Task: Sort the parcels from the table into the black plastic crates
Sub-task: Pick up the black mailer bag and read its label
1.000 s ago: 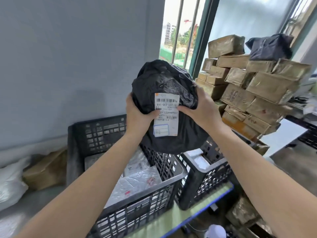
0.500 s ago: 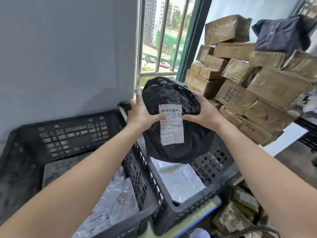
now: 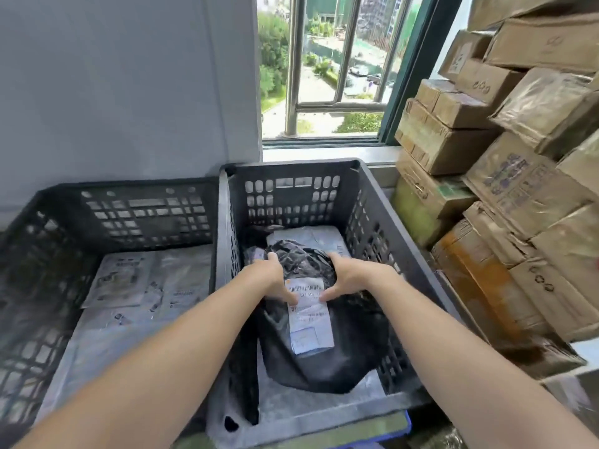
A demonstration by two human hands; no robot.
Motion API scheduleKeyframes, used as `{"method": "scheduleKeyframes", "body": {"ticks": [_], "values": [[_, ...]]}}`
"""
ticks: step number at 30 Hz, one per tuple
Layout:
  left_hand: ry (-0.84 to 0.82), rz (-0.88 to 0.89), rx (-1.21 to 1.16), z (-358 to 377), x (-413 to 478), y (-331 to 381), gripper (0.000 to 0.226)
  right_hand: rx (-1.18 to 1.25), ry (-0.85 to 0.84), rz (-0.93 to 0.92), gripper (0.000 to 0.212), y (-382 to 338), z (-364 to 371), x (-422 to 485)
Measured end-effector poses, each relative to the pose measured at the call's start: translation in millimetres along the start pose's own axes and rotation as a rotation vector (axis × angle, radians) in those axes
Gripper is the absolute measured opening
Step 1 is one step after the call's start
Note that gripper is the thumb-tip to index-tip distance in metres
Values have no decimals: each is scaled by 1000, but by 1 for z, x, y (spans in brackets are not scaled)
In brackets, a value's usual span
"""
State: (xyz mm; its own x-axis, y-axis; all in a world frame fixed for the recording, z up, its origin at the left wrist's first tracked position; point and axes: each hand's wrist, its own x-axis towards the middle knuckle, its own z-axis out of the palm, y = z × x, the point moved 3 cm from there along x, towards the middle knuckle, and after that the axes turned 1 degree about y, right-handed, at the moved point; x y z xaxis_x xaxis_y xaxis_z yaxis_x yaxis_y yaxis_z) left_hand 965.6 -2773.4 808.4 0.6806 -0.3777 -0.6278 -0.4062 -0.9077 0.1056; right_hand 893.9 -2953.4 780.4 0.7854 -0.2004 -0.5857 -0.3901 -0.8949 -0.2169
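A black plastic-wrapped parcel (image 3: 324, 351) with a white shipping label (image 3: 309, 319) lies low inside the right black crate (image 3: 372, 202), on top of pale parcels. My left hand (image 3: 275, 280) grips its upper left side, thumb on the label. On the upper right side my right hand (image 3: 346, 280) holds it the same way. The left black crate (image 3: 136, 209) stands beside it and holds several flat white and grey mailer bags (image 3: 136, 286).
A tall stack of brown cardboard boxes (image 3: 505, 163) wrapped in tape rises at the right, close to the right crate. A barred window (image 3: 324, 69) is behind the crates and a grey wall (image 3: 113, 85) at the left. The crates sit on a green table edge (image 3: 372, 429).
Both hands have brought the black parcel down from chest height, over the crates, into the right crate. My view has tilted down and to the right.
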Motion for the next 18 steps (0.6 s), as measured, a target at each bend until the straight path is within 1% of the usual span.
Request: {"method": "scheduleKeyframes", "body": {"ticks": [1, 3, 6, 8, 10, 12, 14, 15, 16, 18], "values": [[-32, 2, 82, 1, 1, 0, 116, -15, -39, -24, 125, -2, 9, 6], [-171, 22, 249, 3, 5, -1, 103, -46, -83, -76, 124, -6, 23, 15], [-346, 48, 402, 16, 6, 5, 103, -141, -160, -130, 119, -16, 45, 20], [-394, 30, 521, 32, 8, 14, 97, -235, -182, -163, 113, -22, 59, 21], [-331, 7, 613, 45, 15, 26, 85, -322, -167, -164, 118, -25, 63, 22], [-170, -12, 661, 51, 23, 34, 77, -434, -95, -182, 124, -22, 59, 23], [9, -35, 615, 54, 27, 36, 77, -498, -41, -242, 124, -16, 58, 25], [73, -34, 578, 58, 28, 35, 76, -493, -50, -284, 124, -13, 61, 25], [103, -19, 543, 63, 30, 33, 75, -473, -79, -328, 125, -12, 67, 26], [64, 3, 502, 73, 33, 28, 75, -419, -134, -394, 129, -13, 81, 28]]}}
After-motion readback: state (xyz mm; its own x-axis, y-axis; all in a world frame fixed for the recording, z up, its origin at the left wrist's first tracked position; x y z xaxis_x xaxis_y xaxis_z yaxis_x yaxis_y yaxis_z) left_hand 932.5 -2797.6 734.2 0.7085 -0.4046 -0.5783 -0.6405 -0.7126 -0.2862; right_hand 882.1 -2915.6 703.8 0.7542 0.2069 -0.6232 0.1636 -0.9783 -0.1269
